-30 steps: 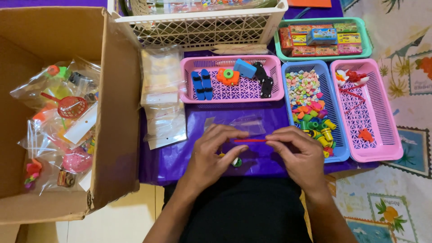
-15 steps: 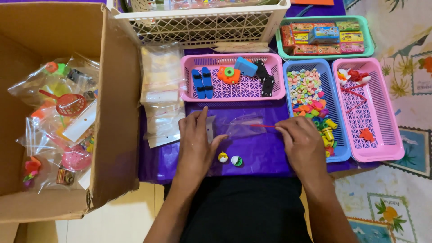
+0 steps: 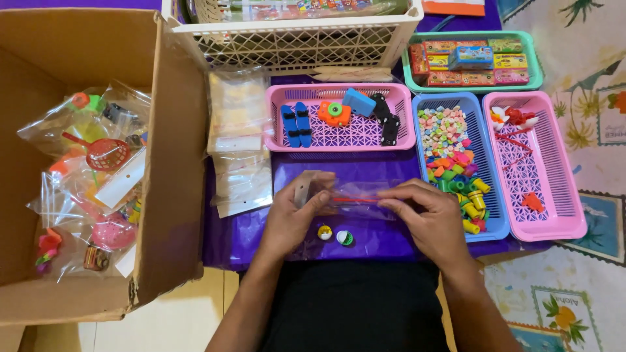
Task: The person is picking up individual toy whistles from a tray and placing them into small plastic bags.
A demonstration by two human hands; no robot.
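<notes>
Here we see both of our hands on a small clear plastic zip bag with a red seal strip, lying flat on the purple cloth-covered table. Our left hand is half curled, thumb and fingers pinched together on the bag's left end. Our right hand is curled too, fingertips pressed onto the bag's right end. The bag lies between the two hands, its long axis running left to right, with the red strip along that same line.

Well to the left of our left hand stands a large open brown cardboard box full of filled clear toy packets. Ahead of both hands, farthest off, stands a white lattice plastic basket. Nearer, just beyond the bag, sits a pink plastic tray holding blue, orange and black toy pieces. Beyond our right hand is a blue plastic tray of small pastel and bright-coloured beads, and right of that a second pink plastic tray with a few red and white bits. Farther ahead on that side is a green plastic tray of flat coloured boxes.

A stack of empty clear bags lies beyond and left of our left hand. Just on the near side of the bag, between our wrists, lie a small yellow round toy and a small green-and-white round toy, near each other; nothing stands between them and the bag.
</notes>
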